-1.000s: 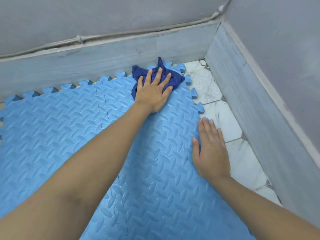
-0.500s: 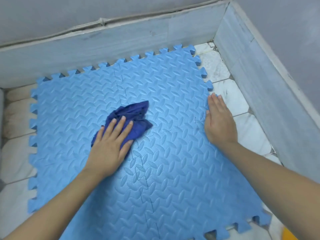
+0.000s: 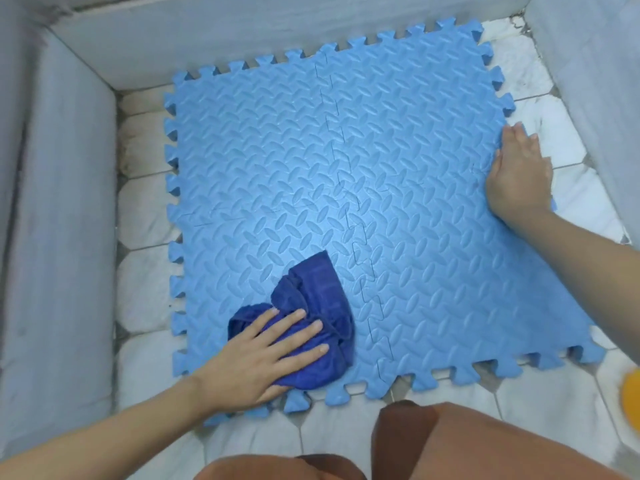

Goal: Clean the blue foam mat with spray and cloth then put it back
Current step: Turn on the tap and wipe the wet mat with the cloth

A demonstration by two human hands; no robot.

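The blue foam mat (image 3: 346, 174), made of interlocking textured tiles, lies flat on the white tiled floor. A crumpled dark blue cloth (image 3: 318, 306) sits on the mat's near left part. My left hand (image 3: 263, 358) presses flat on the cloth with fingers spread. My right hand (image 3: 517, 174) rests flat on the mat's right edge, fingers straight. No spray bottle is in view.
Grey skirting walls (image 3: 69, 202) enclose the floor on the left, far and right sides. White floor tiles (image 3: 145, 289) show around the mat. A yellow-orange object (image 3: 630, 393) sits at the right edge. My knees in brown shorts (image 3: 450, 445) are at the bottom.
My left hand dragged the cloth from the mat's far right corner across to its near left part. The view pulled back; my right hand stayed on the right edge.
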